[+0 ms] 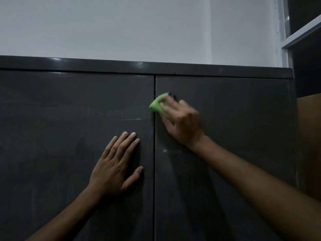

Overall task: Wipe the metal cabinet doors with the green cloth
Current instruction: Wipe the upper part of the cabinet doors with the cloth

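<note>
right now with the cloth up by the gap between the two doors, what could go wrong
The green cloth sits bunched under the right hand at the seam between the doors, so an edge could snag in the gap. The left hand lies flat on the left door, likely leaving prints on the dusty, smeared metal. The small wad covers little area, so streaks may be missed.

The scene is dim and grainy. Faint glare glints on the cabinet's top edge [140, 64]. The right hand [182, 122] is motion-blurred.
</note>
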The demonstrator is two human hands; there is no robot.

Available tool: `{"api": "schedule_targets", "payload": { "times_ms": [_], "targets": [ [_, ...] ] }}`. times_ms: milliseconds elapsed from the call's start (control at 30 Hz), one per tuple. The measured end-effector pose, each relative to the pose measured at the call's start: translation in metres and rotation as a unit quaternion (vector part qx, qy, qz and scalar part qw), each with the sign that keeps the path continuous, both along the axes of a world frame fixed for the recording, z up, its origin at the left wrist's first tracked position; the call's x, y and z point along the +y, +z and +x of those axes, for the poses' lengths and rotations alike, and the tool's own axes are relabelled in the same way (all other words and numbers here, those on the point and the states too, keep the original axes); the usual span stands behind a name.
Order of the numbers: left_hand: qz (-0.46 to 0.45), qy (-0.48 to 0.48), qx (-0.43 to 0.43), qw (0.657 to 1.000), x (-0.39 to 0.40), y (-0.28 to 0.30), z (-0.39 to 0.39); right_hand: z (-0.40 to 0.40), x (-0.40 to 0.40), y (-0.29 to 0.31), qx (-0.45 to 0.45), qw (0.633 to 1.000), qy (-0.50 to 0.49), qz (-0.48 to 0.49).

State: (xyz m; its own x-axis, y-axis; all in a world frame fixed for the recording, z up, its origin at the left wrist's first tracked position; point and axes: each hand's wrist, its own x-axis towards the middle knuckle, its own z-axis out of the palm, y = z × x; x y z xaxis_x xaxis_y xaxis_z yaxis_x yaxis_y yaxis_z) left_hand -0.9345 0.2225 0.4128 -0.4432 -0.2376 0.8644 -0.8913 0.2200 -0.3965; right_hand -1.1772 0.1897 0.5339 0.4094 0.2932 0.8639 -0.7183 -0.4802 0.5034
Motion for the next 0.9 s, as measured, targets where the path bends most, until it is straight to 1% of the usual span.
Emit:
{"api": "schedule_targets", "payload": {
  "times_ms": [33,67,100,133,167,200,267,300,333,367,400,467,500,533,567,600,633,667,700,733,767,800,833,867,900],
  "targets": [
    [0.007,-0.014,0.001,1.000,0.001,0.001,0.001,0.004,-0.001,-0.018,0.076,0.997,-0.009,-0.012],
    [0.015,-0.030,0.000,0.999,0.003,0.002,0.002,0.003,0.001,-0.031,0.162,0.986,-0.025,-0.021],
    [0.021,-0.045,-0.001,0.999,0.005,0.002,0.005,-0.001,0.003,-0.033,0.230,0.972,-0.039,-0.025],
    [0.024,-0.055,-0.002,0.998,0.008,0.002,0.009,-0.006,0.005,-0.025,0.262,0.963,-0.046,-0.033],
    [0.023,-0.060,-0.002,0.998,0.011,0.001,0.012,-0.009,0.006,-0.012,0.257,0.964,-0.051,-0.039],
    [0.019,-0.059,-0.003,0.998,0.014,-0.001,0.016,-0.009,0.007,0.004,0.214,0.975,-0.047,-0.047],
    [0.007,-0.052,0.000,0.999,0.019,-0.005,0.024,-0.001,0.009,0.027,0.056,0.998,-0.024,-0.030],
    [0.003,-0.045,0.005,0.999,0.020,-0.007,0.029,0.008,0.010,0.026,-0.010,1.000,-0.008,-0.008],
    [0.004,-0.037,0.010,0.999,0.020,-0.009,0.035,0.017,0.007,0.014,-0.042,0.999,0.006,0.007],
    [0.009,-0.026,0.013,1.000,0.020,-0.011,0.041,0.023,0.004,-0.004,-0.026,0.999,0.012,0.013],
    [0.015,-0.014,0.011,1.000,0.019,-0.011,0.047,0.026,0.002,-0.024,0.036,0.999,0.007,0.003],
    [0.022,0.012,-0.010,1.000,0.016,-0.013,0.055,0.020,0.003,-0.048,0.200,0.979,-0.025,-0.019],
    [0.022,0.024,-0.021,0.999,0.014,-0.013,0.058,0.014,0.005,-0.043,0.250,0.967,-0.037,-0.026],
    [0.018,0.034,-0.027,0.999,0.013,-0.014,0.058,0.010,0.007,-0.029,0.263,0.963,-0.043,-0.037],
    [0.015,0.041,-0.029,0.999,0.012,-0.014,0.059,0.009,0.007,-0.012,0.237,0.970,-0.042,-0.046],
    [0.011,0.044,-0.029,0.999,0.011,-0.014,0.058,0.010,0.008,0.007,0.176,0.982,-0.036,-0.054],
    [0.006,0.041,-0.028,0.999,0.010,-0.014,0.057,0.013,0.009,0.022,0.094,0.994,-0.028,-0.048],
    [0.001,0.038,-0.027,0.999,0.010,-0.014,0.057,0.018,0.011,0.026,0.020,0.999,-0.020,-0.030],
    [-0.004,0.035,-0.026,0.999,0.010,-0.014,0.057,0.025,0.009,0.021,-0.027,1.000,-0.006,-0.015],
    [-0.006,0.033,-0.027,0.999,0.010,-0.014,0.057,0.032,0.006,0.006,-0.032,0.999,0.003,-0.005],
    [-0.005,0.031,-0.028,0.999,0.010,-0.015,0.058,0.037,0.004,-0.012,0.015,1.000,0.003,-0.006],
    [-0.004,0.028,-0.027,0.999,0.010,-0.015,0.058,0.039,0.003,-0.031,0.099,0.995,-0.006,-0.018],
    [-0.003,0.024,-0.029,0.999,0.009,-0.015,0.059,0.036,0.005,-0.043,0.191,0.981,-0.022,-0.025],
    [-0.004,0.023,-0.032,0.999,0.009,-0.015,0.059,0.031,0.006,-0.045,0.261,0.964,-0.036,-0.028],
    [-0.006,0.021,-0.032,0.999,0.009,-0.016,0.058,0.027,0.007,-0.037,0.293,0.954,-0.045,-0.035]
  ]
}}
